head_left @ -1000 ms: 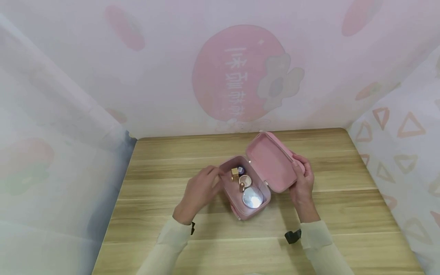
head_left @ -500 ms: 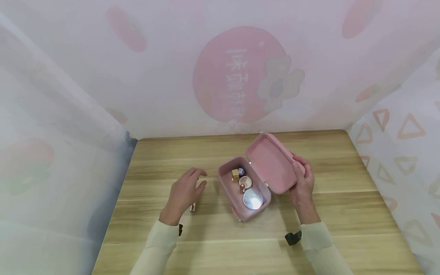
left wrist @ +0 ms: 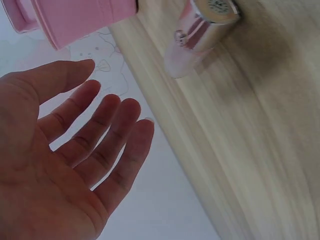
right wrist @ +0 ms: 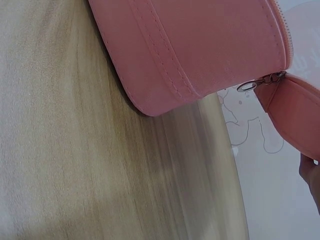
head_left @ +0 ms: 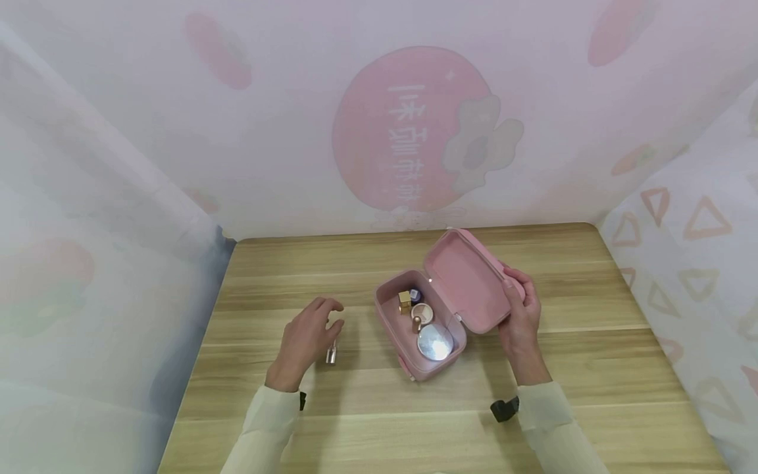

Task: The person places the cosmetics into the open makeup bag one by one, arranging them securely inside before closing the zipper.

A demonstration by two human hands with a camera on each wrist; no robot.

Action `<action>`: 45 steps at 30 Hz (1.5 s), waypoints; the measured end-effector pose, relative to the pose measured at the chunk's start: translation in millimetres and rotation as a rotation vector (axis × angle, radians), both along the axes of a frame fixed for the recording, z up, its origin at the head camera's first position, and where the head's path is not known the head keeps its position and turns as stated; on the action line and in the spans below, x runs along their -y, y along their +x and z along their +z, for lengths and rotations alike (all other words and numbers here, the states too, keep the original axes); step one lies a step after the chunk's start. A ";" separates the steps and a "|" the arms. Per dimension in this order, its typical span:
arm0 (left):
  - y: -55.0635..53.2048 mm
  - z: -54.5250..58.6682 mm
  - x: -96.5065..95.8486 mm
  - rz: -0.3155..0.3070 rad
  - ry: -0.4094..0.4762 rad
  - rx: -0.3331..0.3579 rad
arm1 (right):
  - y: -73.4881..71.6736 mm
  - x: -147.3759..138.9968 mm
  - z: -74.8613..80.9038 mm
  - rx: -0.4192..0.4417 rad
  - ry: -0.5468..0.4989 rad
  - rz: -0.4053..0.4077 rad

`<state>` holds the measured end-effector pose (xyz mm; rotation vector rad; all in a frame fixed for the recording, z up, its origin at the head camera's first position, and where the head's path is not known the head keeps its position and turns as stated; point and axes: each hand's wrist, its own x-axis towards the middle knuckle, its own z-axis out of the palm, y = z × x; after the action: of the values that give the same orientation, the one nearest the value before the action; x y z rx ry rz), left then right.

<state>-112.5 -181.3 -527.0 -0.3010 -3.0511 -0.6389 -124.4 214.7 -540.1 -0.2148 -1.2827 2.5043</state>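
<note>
A pink zippered cosmetic case (head_left: 389, 332) lies on the table with its lid (head_left: 470, 283) raised. My right hand (head_left: 521, 316) grips the lid's outer edge; in the right wrist view only a bit of that hand (right wrist: 312, 180) shows at the border. Left of the case, my left hand (head_left: 304, 339) hovers with loosely bent, parted fingers and an empty palm, also plain in the left wrist view. Close beside it a shiny pink-and-metallic lipstick-like tube (head_left: 331, 355) stands on the table. Inside the case are a round silver compact (head_left: 435, 342), a round palette (head_left: 422, 313) and a gold-capped bottle (head_left: 404, 301).
The case also holds a small copper-coloured piece (head_left: 417, 322) and a dark purple one (head_left: 416, 295). Behind the wooden table (head_left: 568, 263) rises a pale printed curtain (head_left: 284, 131), with more hangings at both sides.
My left hand has drawn back leftward from the case's rim, bringing the lipstick-like tube into sight beside it. The right hand keeps hold of the lid in the same place.
</note>
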 end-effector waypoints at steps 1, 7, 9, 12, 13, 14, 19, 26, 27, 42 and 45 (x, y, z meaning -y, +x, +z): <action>0.5 -0.8 0.5 0.003 0.000 0.011 | 0.0 -0.2 0.0 -0.001 0.002 -0.001; 2.8 -5.8 3.8 0.016 -0.018 0.054 | -0.3 0.0 -0.4 -0.018 0.000 -0.005; 3.2 -8.0 4.9 0.028 -0.029 0.078 | -0.5 0.1 -0.5 -0.023 -0.003 -0.003; 4.0 -11.2 6.0 0.049 -0.042 0.120 | -0.7 0.4 -0.4 -0.023 0.001 -0.002; 4.1 -12.3 6.4 0.056 -0.046 0.133 | -0.7 0.5 -0.5 -0.021 0.001 -0.001; 4.2 -13.4 6.6 0.061 -0.050 0.144 | -0.6 0.6 -0.5 -0.018 0.000 0.001; 4.9 -18.0 7.0 0.070 -0.052 0.182 | -0.8 0.7 -1.1 -0.008 -0.001 0.003; 7.5 -23.8 6.4 0.064 -0.034 0.184 | -0.7 0.3 -0.8 0.007 -0.002 0.004; 7.7 -24.5 6.2 0.064 -0.028 0.184 | -0.7 0.3 -0.7 0.009 -0.002 0.004; 10.2 -33.9 6.2 0.083 0.007 0.179 | -1.0 1.6 0.7 0.011 -0.013 0.000; 10.7 -36.7 5.7 0.092 0.016 0.175 | -1.3 1.9 1.2 0.014 -0.011 -0.001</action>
<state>-101.9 -187.0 -563.7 -0.1081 -3.2000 -0.7200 -125.7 212.8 -538.9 -0.2363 -1.2746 2.5140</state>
